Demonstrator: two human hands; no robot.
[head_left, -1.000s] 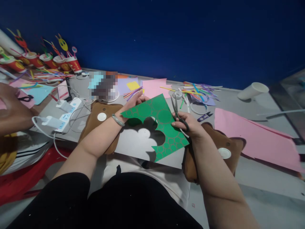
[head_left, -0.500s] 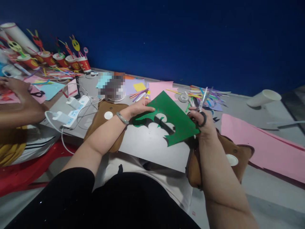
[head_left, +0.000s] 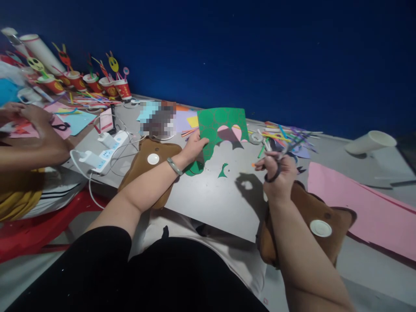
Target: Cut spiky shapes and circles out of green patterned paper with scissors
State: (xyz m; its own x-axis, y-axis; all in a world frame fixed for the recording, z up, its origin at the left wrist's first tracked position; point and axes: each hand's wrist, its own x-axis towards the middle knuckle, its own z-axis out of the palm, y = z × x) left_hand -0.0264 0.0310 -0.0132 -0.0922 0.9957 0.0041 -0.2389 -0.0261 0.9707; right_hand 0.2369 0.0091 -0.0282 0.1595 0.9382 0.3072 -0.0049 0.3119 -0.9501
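My left hand [head_left: 194, 148] is closed on the left edge of a green paper sheet [head_left: 221, 117], thumb on top. Outlined circles cover the sheet, and its lower part has rounded cut-outs. My right hand [head_left: 276, 171] has its fingers through the dark handle loops of scissors [head_left: 294, 145], whose blades point away to the upper right. A small orange spot shows at its fingertips; I cannot tell what it is. A curved green scrap [head_left: 223, 170] lies on the grey table [head_left: 208, 199] between my hands. Rounded green paper [head_left: 195, 170] sits below my left hand.
Brown cushions [head_left: 147, 173] lie beneath each forearm. Behind are pink paper, a tape roll [head_left: 256, 138] and colourful sticks [head_left: 279, 131]. At left stand a white power strip [head_left: 112, 149], red paper cups [head_left: 122, 89] and another person's arm [head_left: 35, 143]. Pink sheet [head_left: 364, 203] and white roll [head_left: 370, 143] lie right.
The green sheet has turned and shifted up and left, now held by my left hand alone. My right hand has let go of its right corner and still holds the scissors. The green scrap is uncovered.
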